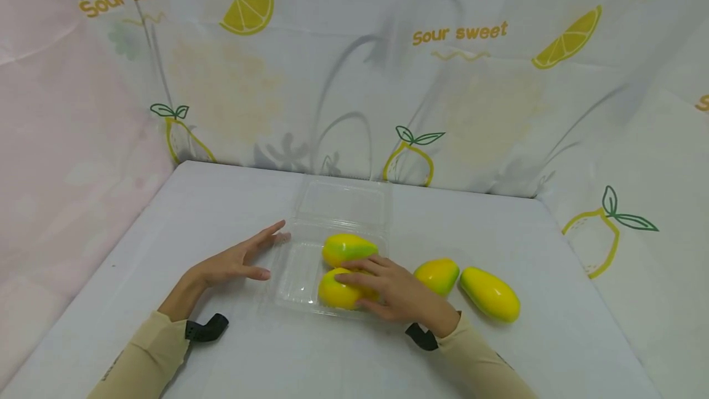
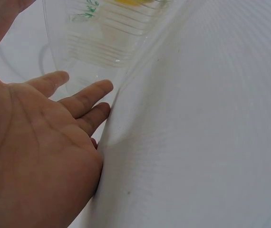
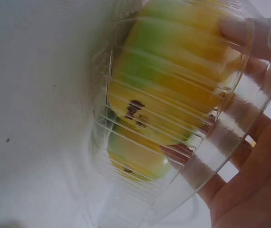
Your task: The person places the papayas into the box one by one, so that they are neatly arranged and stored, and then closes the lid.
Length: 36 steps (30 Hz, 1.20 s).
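A clear plastic clamshell box (image 1: 301, 276) lies on the table with its lid folded back. Two yellow-green mangoes sit in its right half: a far mango (image 1: 346, 249) and a near mango (image 1: 336, 293). My right hand (image 1: 396, 291) reaches over the box's right rim and holds the near mango, fingers over its top and thumb on the near side. Through the ribbed wall in the right wrist view, this mango (image 3: 169, 80) shows a dark stem mark. At the left rim, my left hand (image 1: 238, 260) has its fingers extended and spread, holding nothing.
Two more mangoes lie to the right of the box, one mango (image 1: 437, 276) partly behind my right wrist and another mango (image 1: 490, 294) farther right. The open lid (image 1: 343, 202) extends toward the back edge. Lemon-printed cloth (image 1: 343, 79) hangs behind the white table (image 1: 332, 362).
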Each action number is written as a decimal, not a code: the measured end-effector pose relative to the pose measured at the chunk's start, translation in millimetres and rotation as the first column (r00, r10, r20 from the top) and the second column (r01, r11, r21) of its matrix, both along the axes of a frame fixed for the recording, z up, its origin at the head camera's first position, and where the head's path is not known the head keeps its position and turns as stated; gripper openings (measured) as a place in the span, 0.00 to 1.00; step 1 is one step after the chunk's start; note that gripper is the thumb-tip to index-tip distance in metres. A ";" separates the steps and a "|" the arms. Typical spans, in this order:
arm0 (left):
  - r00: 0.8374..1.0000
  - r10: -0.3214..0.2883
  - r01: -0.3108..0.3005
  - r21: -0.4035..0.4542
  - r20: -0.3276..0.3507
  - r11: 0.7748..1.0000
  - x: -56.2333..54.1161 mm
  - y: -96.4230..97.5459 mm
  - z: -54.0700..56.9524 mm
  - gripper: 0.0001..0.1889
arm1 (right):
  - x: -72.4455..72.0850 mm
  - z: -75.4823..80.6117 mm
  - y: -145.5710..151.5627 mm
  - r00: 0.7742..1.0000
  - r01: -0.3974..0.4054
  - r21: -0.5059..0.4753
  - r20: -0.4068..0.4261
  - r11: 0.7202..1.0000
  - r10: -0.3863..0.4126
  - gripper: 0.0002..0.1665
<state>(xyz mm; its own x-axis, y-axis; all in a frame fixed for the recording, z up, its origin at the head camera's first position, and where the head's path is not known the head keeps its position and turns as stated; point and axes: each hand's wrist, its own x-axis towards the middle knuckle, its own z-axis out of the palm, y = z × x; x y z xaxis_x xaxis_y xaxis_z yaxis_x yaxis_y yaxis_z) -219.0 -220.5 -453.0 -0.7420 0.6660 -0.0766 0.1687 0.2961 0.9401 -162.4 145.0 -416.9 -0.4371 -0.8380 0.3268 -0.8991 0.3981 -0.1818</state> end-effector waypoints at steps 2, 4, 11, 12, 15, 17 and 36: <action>1.000 -0.007 0.007 0.003 -0.005 1.000 -0.6 -0.1 0.1 0.52 | -0.2 -0.3 0.3 1.000 0.003 0.002 0.009 1.000 -0.003 0.30; 1.000 -0.013 0.013 0.005 -0.009 1.000 -1.1 -0.5 -0.4 0.52 | -0.4 -0.6 0.8 1.000 0.001 -0.001 0.010 1.000 -0.001 0.29; 1.000 -0.014 0.014 0.006 -0.010 1.000 -1.6 -0.5 -2.6 0.52 | -0.4 1.7 5.3 1.000 0.029 0.007 0.009 1.000 -0.029 0.36; 1.000 -0.015 0.015 0.007 -0.012 1.000 -1.5 -0.3 -2.5 0.53 | -0.3 2.5 6.2 0.999 0.037 0.007 0.014 0.999 -0.037 0.37; 1.000 -0.018 0.019 0.011 -0.013 1.000 -1.3 0.0 -2.2 0.53 | -0.7 4.2 8.7 0.998 0.045 0.008 0.033 0.999 -0.045 0.39; 1.000 -0.019 0.019 0.012 -0.012 1.000 -1.1 0.3 -1.8 0.53 | -1.0 5.1 10.0 0.998 0.038 0.004 0.040 0.999 -0.038 0.39; 1.000 0.001 -0.001 0.014 0.015 1.000 0.0 -0.5 -2.5 0.52 | 5.8 21.3 111.5 0.953 0.301 -0.062 0.035 0.951 -0.300 0.48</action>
<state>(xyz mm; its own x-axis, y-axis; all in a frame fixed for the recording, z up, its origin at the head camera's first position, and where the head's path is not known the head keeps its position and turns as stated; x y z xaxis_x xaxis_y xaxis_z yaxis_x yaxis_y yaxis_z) -219.0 -221.0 -455.4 -0.7414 0.6664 -0.0787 0.1542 0.2833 0.9466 -156.7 256.5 -395.6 -0.6741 -0.6434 0.3628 -0.7346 0.6355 -0.2379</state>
